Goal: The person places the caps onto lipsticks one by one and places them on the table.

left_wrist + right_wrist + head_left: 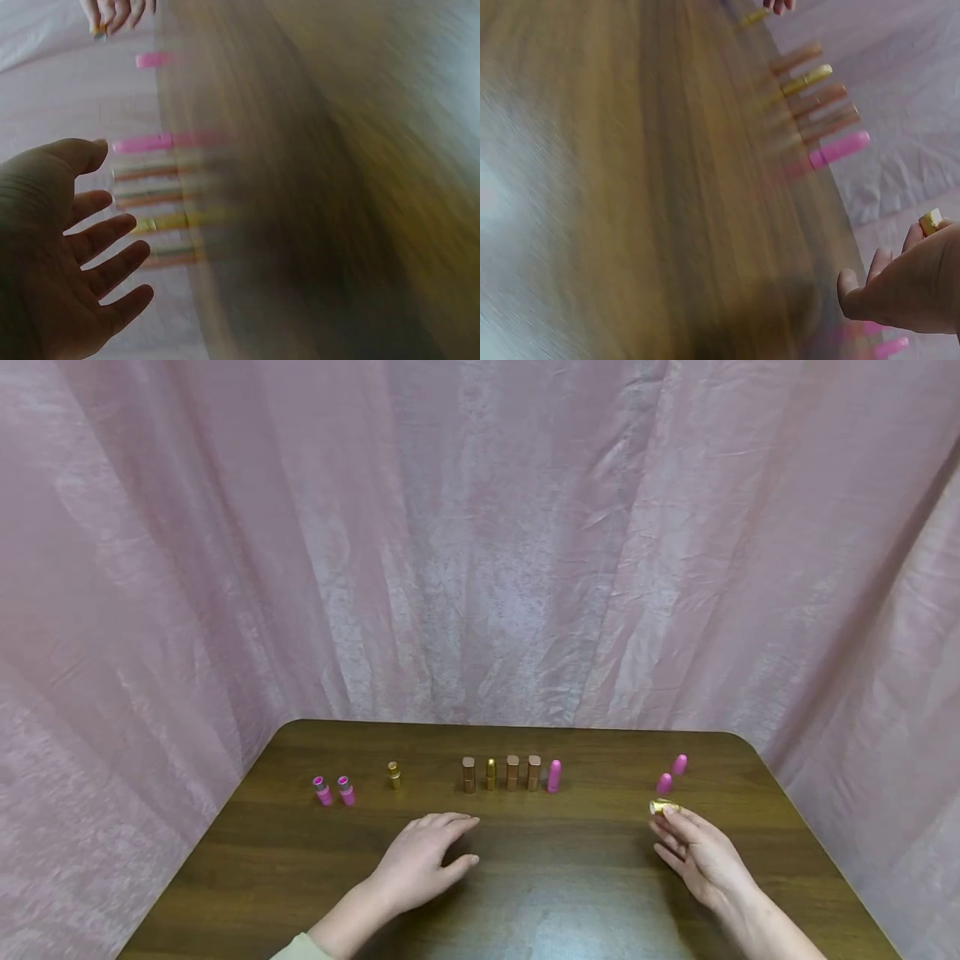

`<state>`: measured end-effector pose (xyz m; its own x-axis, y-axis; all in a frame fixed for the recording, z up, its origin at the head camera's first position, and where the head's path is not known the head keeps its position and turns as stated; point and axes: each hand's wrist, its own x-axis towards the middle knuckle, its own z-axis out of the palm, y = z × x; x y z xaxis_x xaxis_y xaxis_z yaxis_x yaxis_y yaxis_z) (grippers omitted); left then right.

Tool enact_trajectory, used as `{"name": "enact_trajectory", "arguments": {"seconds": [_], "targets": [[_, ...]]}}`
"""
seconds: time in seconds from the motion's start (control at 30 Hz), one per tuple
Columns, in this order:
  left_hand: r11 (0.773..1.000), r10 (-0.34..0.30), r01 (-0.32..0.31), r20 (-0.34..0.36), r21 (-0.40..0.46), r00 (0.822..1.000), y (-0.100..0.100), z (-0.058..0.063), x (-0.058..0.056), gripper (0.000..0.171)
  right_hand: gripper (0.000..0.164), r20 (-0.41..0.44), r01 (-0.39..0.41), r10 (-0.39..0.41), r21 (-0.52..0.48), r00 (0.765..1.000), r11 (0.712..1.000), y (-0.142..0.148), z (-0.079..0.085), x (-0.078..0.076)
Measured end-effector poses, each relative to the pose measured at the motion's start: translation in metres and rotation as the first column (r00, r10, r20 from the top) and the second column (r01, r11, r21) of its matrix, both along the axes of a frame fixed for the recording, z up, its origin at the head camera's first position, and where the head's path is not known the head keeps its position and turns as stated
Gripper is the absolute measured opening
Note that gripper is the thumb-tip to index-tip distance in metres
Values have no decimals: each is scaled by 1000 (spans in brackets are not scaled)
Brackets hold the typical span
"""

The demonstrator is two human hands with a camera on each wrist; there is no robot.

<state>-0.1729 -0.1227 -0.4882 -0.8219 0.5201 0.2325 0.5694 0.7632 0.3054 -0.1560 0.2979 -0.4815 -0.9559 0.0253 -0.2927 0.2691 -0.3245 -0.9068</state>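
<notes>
My right hand (708,860) pinches a small gold lipstick cap (658,807) between thumb and fingertips, on its side above the table's right part. My left hand (423,864) hovers over the middle front with fingers spread, holding nothing. Beyond it stands a row of closed lipsticks: a rose-gold one (468,775), a gold one (491,774), two more rose-gold ones (512,773) and a pink one (553,776). At the left are an uncapped gold lipstick (394,776) and two uncapped pink lipsticks (322,792). Two pink caps (664,783) stand just past my right hand.
The brown wooden table (570,877) has rounded far corners. Pink curtains (480,543) hang behind it and on both sides. In both wrist views the table surface is blurred.
</notes>
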Motion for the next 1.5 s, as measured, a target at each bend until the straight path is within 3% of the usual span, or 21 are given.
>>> {"name": "enact_trajectory", "arguments": {"seconds": [0.17,0.37,0.5,0.6,0.7,0.77,0.93,1.1,1.33,1.5], "targets": [[984,141,-145,41,100,989,-23,-6,-5,46,10,9,-23,23,14,1000,1000,-11,-3,6],[932,293,-310,111,190,950,-43,-5,-15,42,12,7,-10,10,15,1000,1000,-14,-2,10],[874,365,-406,191,267,911,-51,-3,-25,43,15,0,-7,7,9,1000,1000,-14,-3,12],[810,388,-467,275,355,880,-56,-5,-35,51,16,-8,-4,5,6,1000,1000,-14,-4,12],[755,392,-505,329,418,859,-61,-8,-47,61,17,-14,-4,4,5,1000,1000,-14,-5,12],[730,395,-518,344,445,852,-63,-11,-56,65,17,-12,-7,7,2,1000,1000,-14,-6,12],[710,419,-535,336,458,844,-66,-15,-79,57,15,2,-22,22,-3,1000,1000,-12,-6,10],[703,470,-581,346,409,812,-62,-16,-96,48,14,-1,-23,23,-3,1000,1000,-14,-5,9],[676,538,-650,370,347,758,-61,-19,-100,40,13,0,-25,25,3,1000,1000,-17,-5,10],[674,558,-672,384,308,736,-61,-18,-100,40,13,2,-19,19,9,1000,1000,-16,-6,9]]}}
